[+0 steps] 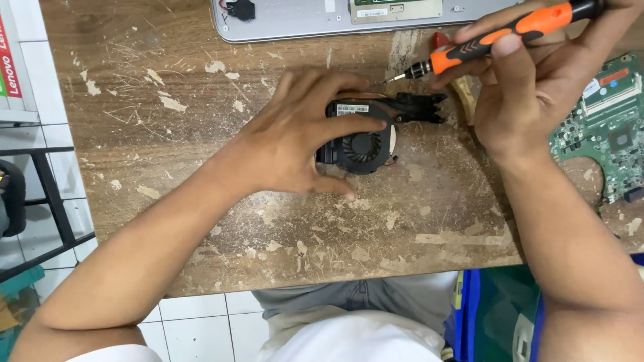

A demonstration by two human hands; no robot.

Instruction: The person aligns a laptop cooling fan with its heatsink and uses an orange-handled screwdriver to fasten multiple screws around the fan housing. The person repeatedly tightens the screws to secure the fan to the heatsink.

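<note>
Black cooling fan [362,144] lay flat near the middle of the worn wooden table [201,221], round blades facing up. Looked light and small, with a stiff plastic shell and thin blades likely easy to snap. Best held by the outer rim, never by the blades. Long axis ran left to right, with the dark arm part [419,107] pointing right, toward the screwdriver tip.

Left hand [295,137] pressed down on the fan's left side, fingers spread over the top edge and thumb curled under the lower edge, pinning it in place.

Right hand [530,87] closed tight around an orange and black screwdriver [496,37], pointing down and left, metal tip just above the fan's arm part. Could not tell if the tip touched a screw.

Green circuit board [604,127] sat at the right edge of the table. Grey laptop shell [302,20] lay along the top edge, well apart from the fan.
</note>
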